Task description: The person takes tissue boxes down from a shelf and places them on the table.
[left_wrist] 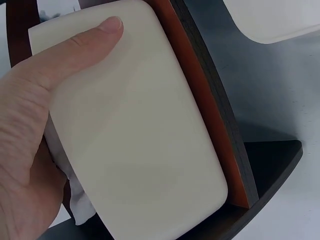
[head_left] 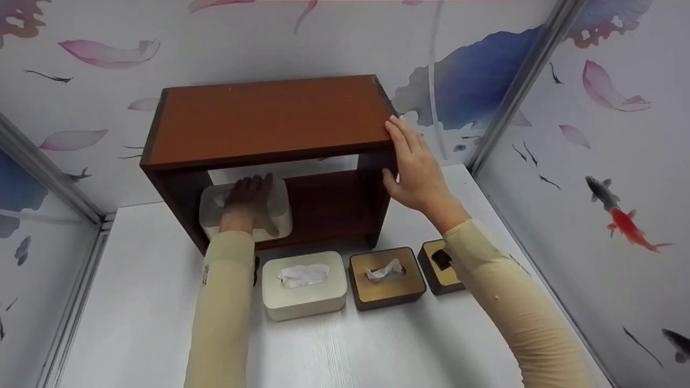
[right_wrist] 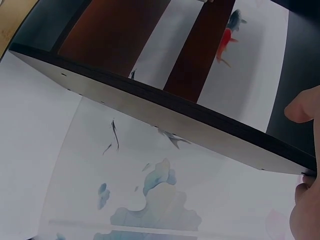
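Inside a brown open shelf unit (head_left: 275, 118), at its left end, sits a white tissue box (head_left: 281, 202) with tissue at its opening. My left hand (head_left: 248, 205) grips this box from above. In the left wrist view the thumb (left_wrist: 85, 52) lies across the front of the box, and the other fingers are mostly hidden. My right hand (head_left: 418, 172) holds the shelf unit's upper right corner. Its fingers reach over the top edge, and the right wrist view shows the thumb (right_wrist: 302, 107) against the dark side panel.
Before the shelf unit, a cream tissue box (head_left: 275, 293), a gold-topped tissue box (head_left: 385, 293) and another gold-topped box (head_left: 439, 283) stand in a row on a white table (head_left: 135, 312). My right sleeve partly covers the last one. Patterned walls (head_left: 334, 48) enclose the table.
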{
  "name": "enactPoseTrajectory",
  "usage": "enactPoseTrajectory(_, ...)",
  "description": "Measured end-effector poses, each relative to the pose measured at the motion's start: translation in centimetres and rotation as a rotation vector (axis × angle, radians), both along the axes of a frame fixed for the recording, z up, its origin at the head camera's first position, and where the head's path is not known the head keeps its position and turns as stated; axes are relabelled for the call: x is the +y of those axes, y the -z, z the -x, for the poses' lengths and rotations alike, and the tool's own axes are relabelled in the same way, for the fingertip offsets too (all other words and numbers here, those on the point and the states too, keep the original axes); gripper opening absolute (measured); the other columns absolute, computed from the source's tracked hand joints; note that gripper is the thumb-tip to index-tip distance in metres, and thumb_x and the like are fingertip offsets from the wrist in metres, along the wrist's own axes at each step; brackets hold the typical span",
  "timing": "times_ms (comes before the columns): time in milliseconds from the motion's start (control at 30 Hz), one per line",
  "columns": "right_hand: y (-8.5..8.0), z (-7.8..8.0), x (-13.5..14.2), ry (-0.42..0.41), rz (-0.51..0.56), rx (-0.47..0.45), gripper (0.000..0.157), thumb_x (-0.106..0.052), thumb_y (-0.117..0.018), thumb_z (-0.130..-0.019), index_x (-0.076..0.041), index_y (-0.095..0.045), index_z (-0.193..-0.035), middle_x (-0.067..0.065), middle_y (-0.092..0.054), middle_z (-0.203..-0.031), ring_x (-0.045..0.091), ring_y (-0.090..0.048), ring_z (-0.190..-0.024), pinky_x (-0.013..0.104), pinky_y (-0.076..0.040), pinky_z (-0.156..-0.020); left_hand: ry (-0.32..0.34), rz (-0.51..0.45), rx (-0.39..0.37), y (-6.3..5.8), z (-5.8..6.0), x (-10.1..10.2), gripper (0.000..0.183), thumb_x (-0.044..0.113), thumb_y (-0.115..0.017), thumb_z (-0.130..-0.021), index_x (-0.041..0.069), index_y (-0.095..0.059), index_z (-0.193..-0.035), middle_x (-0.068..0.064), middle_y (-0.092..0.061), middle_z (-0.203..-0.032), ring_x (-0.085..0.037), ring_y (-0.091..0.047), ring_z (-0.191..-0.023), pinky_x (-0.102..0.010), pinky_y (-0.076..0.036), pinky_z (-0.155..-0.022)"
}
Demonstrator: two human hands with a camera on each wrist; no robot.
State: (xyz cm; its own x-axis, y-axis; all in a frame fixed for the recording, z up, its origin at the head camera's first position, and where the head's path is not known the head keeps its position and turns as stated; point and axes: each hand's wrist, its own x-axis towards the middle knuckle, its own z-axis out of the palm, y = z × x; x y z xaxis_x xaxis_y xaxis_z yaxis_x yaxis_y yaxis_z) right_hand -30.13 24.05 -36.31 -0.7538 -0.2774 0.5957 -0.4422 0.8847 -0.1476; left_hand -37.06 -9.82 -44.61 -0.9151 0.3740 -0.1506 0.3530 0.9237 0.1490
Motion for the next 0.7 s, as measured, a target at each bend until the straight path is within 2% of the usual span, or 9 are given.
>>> enactPoseTrajectory(167,0.1,0.0,0.0,-0.014,0.005,0.018,0.079,-0.009,-0.066,-0.080,-0.001,-0.031,-0.150,0.013,-0.031,-0.157,0.033,-0.030,-0.146,0.043,-0.033,-0.117,0.038,0.025,0.016,-0.1,-0.1,0.0,0.129,0.050,-0.087,-0.063,0.007,-0.010,-0.157,-0.019,-0.026,-0.157,-0.040,-0.024,-0.145,-0.049,-0.019,-0.123)
enactPoseTrajectory(500,0.1,0.1,-0.1,-0.023,0.029,0.015,0.079,-0.009,-0.066,-0.079,-0.002,-0.031,-0.150,0.012,-0.031,-0.157,0.030,-0.028,-0.147,0.043,-0.031,-0.118,0.047,-0.013,0.028,-0.2,-0.8,0.0,0.126,0.050,-0.085,-0.064,0.010,-0.011,-0.158,-0.016,-0.026,-0.156,-0.041,-0.020,-0.145,-0.050,-0.011,-0.124)
enactPoseTrajectory(700,0.1,0.1,-0.1,-0.017,0.034,0.005,0.080,-0.009,-0.067,-0.079,-0.003,-0.031,-0.150,0.012,-0.030,-0.157,0.030,-0.027,-0.148,0.043,-0.031,-0.119,0.071,-0.004,0.078,-0.5,-1.5,0.4,0.124,0.051,-0.084,-0.063,0.009,-0.014,-0.157,-0.018,-0.029,-0.154,-0.042,-0.024,-0.142,-0.050,-0.015,-0.123)
